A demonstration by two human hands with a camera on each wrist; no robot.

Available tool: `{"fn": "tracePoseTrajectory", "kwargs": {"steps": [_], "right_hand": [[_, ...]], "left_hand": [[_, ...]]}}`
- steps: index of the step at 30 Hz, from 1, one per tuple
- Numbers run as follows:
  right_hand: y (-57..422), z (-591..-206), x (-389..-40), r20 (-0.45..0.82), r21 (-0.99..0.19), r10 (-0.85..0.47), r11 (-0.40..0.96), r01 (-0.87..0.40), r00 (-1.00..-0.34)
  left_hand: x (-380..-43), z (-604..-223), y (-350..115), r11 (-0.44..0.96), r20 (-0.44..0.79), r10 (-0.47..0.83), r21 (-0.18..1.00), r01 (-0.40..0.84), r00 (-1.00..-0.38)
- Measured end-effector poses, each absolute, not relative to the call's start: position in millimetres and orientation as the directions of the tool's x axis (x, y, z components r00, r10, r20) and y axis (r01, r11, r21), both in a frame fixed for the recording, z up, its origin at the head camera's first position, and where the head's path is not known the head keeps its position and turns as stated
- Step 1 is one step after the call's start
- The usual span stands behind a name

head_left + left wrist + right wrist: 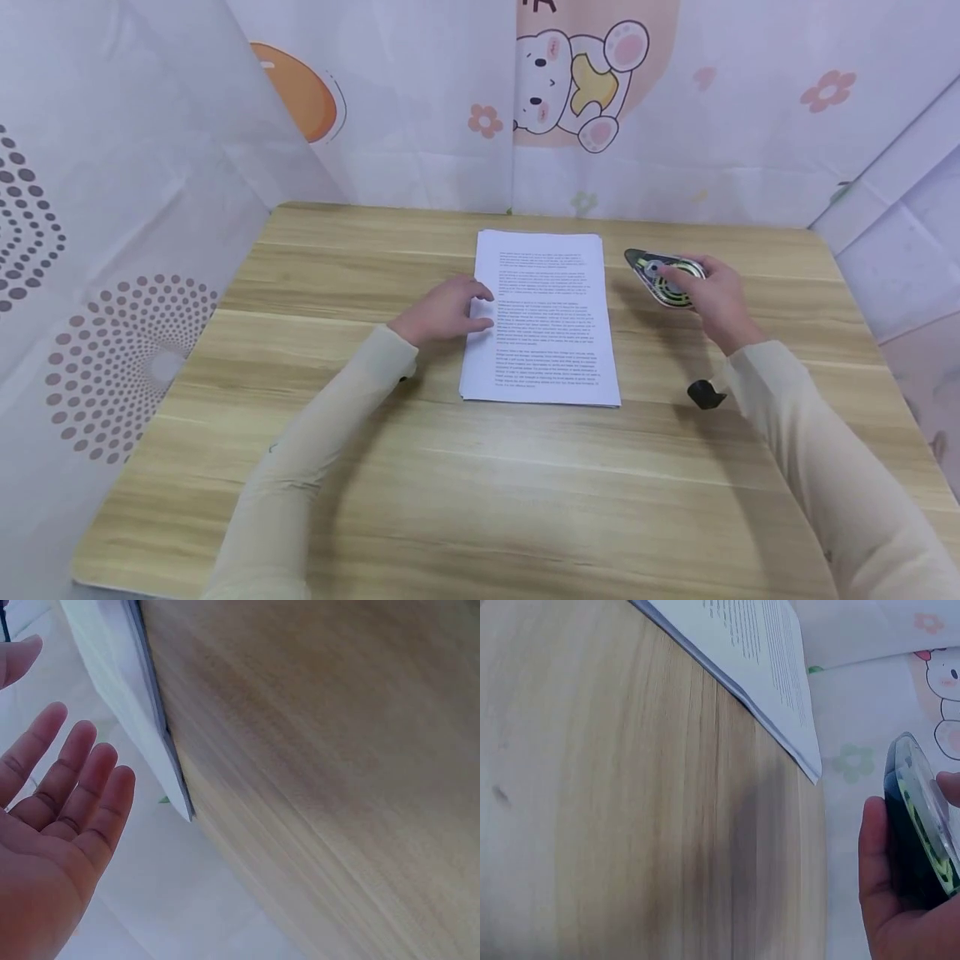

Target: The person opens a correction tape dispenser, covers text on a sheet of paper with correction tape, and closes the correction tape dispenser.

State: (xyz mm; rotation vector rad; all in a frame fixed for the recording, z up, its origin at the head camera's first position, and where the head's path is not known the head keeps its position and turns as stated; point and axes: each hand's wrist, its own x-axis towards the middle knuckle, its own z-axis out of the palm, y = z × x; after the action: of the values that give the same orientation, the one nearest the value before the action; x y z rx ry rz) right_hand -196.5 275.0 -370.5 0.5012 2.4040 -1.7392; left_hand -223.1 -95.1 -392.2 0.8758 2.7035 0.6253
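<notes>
A stack of printed paper lies on the wooden table, its text facing up. Over the stack's left edge hovers my left hand, fingers loosely bent and holding nothing. The left wrist view shows that hand palm-on with its fingers spread a little. To the right of the paper, my right hand grips a correction tape dispenser between thumb and fingers, its narrow tip pointing up and left. In the right wrist view the dispenser is held edge-on above the table, its rear part hidden by the hand.
The wooden table has rounded corners and ends at a printed curtain along its back. Another curtain with dotted circles hangs at the left. A small black piece shows beside the right sleeve.
</notes>
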Motion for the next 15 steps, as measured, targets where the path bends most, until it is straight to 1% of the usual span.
{"fn": "tracePoseTrajectory", "kwargs": {"steps": [5, 9, 15], "right_hand": [[270.6, -368.4, -196.8, -0.272, -0.917, 0.17, 0.253, 0.309, -0.947], [269.2, -367.6, -196.4, -0.265, -0.921, 0.155, 0.252, 0.297, -0.952], [267.5, -367.3, -195.3, -0.275, -0.894, 0.126, 0.333, 0.301, -0.953]], "left_hand": [[-223.9, -389.4, -99.7, 0.708, -0.064, 0.593, 0.516, 0.482, -0.803], [-223.8, -389.3, -104.5, 0.7, -0.078, 0.551, 0.584, 0.41, -0.831], [-222.2, -390.0, -112.1, 0.679, -0.091, 0.496, 0.66, 0.32, -0.863]]}}
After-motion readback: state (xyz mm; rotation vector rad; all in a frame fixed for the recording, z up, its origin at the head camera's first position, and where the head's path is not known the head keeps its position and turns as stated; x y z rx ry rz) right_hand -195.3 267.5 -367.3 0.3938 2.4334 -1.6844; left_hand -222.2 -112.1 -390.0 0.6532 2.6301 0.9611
